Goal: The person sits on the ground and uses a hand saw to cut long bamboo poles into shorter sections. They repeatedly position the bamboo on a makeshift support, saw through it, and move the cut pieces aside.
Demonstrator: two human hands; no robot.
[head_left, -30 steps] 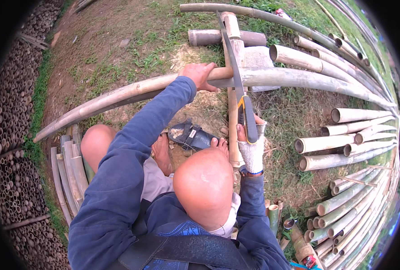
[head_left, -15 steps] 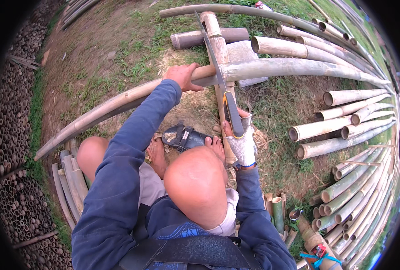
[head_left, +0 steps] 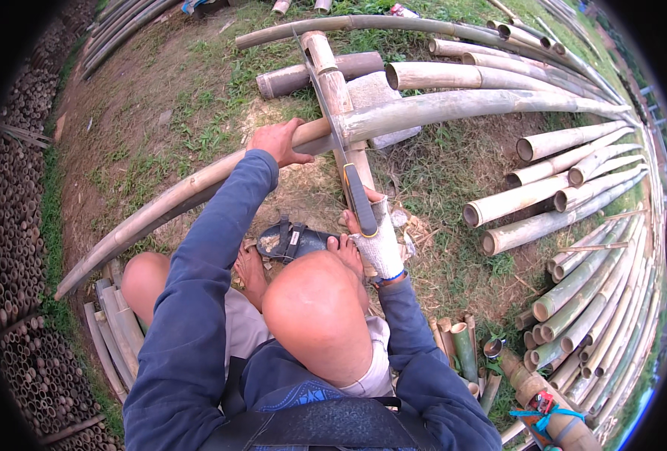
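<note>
My bare left hand [head_left: 277, 143] is closed around a tan bamboo pole [head_left: 191, 180], which lies against a darker length of bamboo. My right hand [head_left: 378, 240], in a white knit glove that leaves fingertips bare, grips the dark, yellow-edged handle of a hand saw [head_left: 359, 199]. Its long blade points away from me and stands across the bamboo, just right of my left hand. Beyond the blade, a thick grey-green bamboo pole [head_left: 454, 109] stretches right. Under the blade and poles runs a bamboo support [head_left: 335, 94]. Whether the teeth are in a cut, I cannot tell.
A grey block [head_left: 378, 98] and a short dark bamboo log [head_left: 318, 74] lie by the support. Cut bamboo poles [head_left: 529, 188] are stacked on the right, with bundled tubes [head_left: 29, 376] at far left. A black sandal [head_left: 296, 240] is below the saw.
The view has shifted, so the whole scene sits further left. Relative to the bamboo, the saw and both hands have barely moved, and both grips are unchanged.
</note>
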